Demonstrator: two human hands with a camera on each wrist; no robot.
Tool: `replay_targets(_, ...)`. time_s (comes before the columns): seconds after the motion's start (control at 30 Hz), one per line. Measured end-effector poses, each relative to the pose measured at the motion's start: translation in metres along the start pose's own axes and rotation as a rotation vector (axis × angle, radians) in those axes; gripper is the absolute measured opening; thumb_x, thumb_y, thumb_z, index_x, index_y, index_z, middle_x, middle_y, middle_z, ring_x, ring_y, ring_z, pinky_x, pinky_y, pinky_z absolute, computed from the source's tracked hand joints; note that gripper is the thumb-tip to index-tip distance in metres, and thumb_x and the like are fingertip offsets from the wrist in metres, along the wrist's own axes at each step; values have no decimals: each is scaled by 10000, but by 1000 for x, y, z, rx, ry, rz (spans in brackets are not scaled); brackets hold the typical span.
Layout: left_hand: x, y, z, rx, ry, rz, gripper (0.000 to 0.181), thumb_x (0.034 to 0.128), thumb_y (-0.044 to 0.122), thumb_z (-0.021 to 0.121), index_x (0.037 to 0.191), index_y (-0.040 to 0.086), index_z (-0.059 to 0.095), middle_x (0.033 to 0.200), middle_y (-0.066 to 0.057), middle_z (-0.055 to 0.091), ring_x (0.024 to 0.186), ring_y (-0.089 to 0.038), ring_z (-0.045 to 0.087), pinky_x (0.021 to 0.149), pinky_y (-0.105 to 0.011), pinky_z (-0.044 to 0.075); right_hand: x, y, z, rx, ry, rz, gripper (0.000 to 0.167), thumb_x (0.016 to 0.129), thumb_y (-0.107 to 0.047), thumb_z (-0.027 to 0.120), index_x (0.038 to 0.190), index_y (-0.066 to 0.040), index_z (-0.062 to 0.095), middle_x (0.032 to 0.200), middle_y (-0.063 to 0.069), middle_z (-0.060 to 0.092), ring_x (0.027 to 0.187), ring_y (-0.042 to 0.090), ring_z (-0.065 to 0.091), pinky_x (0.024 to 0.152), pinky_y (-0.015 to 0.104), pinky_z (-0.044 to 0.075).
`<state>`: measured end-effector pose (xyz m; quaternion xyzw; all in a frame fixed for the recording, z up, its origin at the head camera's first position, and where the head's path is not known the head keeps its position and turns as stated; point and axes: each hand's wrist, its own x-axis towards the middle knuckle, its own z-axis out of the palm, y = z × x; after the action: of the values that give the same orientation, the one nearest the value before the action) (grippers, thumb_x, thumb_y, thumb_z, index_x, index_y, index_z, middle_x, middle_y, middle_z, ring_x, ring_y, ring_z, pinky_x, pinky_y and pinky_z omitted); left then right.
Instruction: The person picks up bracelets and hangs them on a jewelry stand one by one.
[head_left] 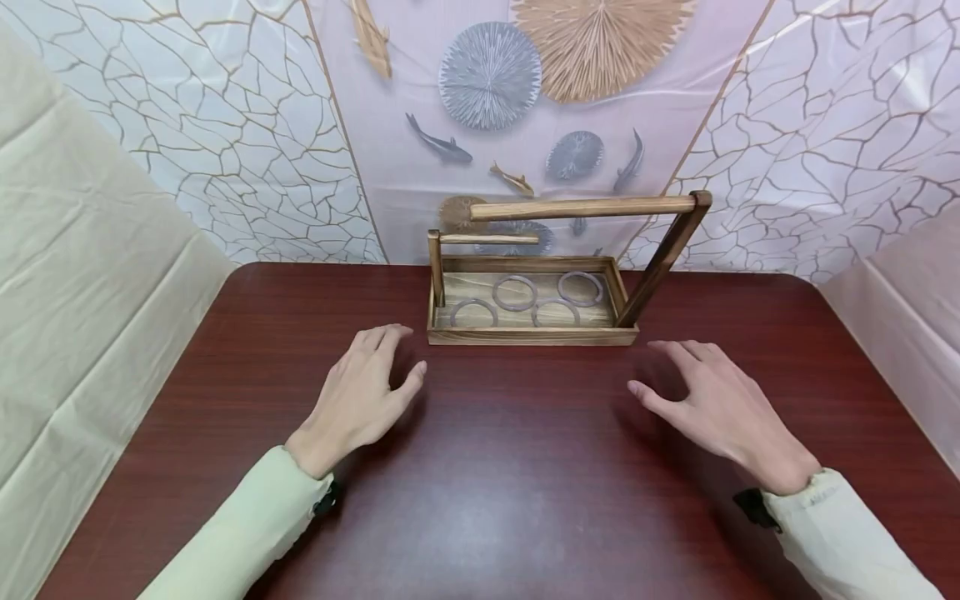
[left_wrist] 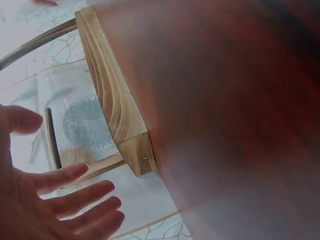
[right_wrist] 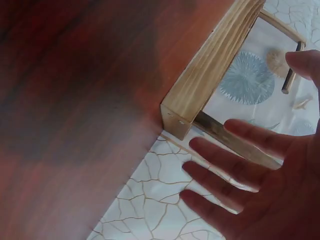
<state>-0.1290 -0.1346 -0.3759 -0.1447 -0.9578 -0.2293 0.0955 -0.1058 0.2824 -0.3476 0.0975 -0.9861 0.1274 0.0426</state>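
Observation:
A shallow wooden tray (head_left: 532, 337) stands at the back of the table. Several pale, thin bangle-like rings (head_left: 514, 309) lie flat inside it. At its left end rises a short post (head_left: 437, 268) with a short bar; at the right, a taller slanted post (head_left: 663, 260) carries a longer bar (head_left: 585, 208). My left hand (head_left: 356, 396) hovers by the tray's front left corner, fingers spread and holding nothing. Off the front right corner, my right hand (head_left: 720, 408) is likewise spread and bare. In both wrist views a gap separates the fingers from the tray.
The dark red tabletop (head_left: 510, 467) stretches between the arms and in front of the tray. Behind it hangs a patterned sheet (head_left: 277, 142) with fish and round motifs. Plain cream cloth (head_left: 90, 275) closes off the left side, and similar cloth (head_left: 915, 308) the right.

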Motion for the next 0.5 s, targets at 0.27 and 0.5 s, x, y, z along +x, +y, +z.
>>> replay_targets(0.27, 13, -2, 1, -122, 48, 34, 319, 978, 243, 585, 1266, 110, 618, 1252, -67, 642, 1110, -265, 577, 923, -455, 510, 13, -10, -2, -9, -42, -95, 640, 932, -606, 632, 1365, -137, 603, 1336, 148, 605, 1280, 359, 548, 956, 631, 487)
replay_targets(0.5, 28, -5, 7, -317, 73, 45, 357, 962, 124, 637, 1306, 51, 577, 1241, -142, 610, 1120, -280, 615, 958, -423, 535, 29, -15, -3, -6, -40, -251, 543, 923, -440, 720, 1377, -166, 604, 1317, 137, 624, 1234, 330, 596, 958, 585, 511)
